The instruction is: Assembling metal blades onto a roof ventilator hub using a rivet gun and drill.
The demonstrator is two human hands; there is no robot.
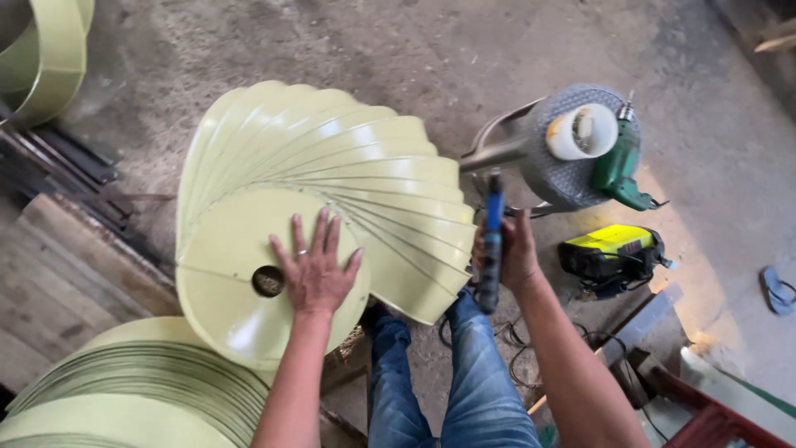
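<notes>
My left hand (pixel 315 270) lies flat, fingers spread, on the round end disc (pixel 224 307) of a pale green ventilator turbine (pixel 332 158) made of several curved overlapping blades. The disc has a dark centre hole just left of my fingers. My right hand (pixel 516 253) grips a long hand tool with a blue and black handle (pixel 492 241), held upright at the right edge of the blades.
A stack of pale green discs (pixel 141 386) lies at lower left. A metal stool (pixel 555 153) holds a white tape roll (pixel 582 131) and a green drill (pixel 620 166). A yellow and black machine (pixel 612 249) sits on the concrete floor. Wooden planks (pixel 58 274) are left.
</notes>
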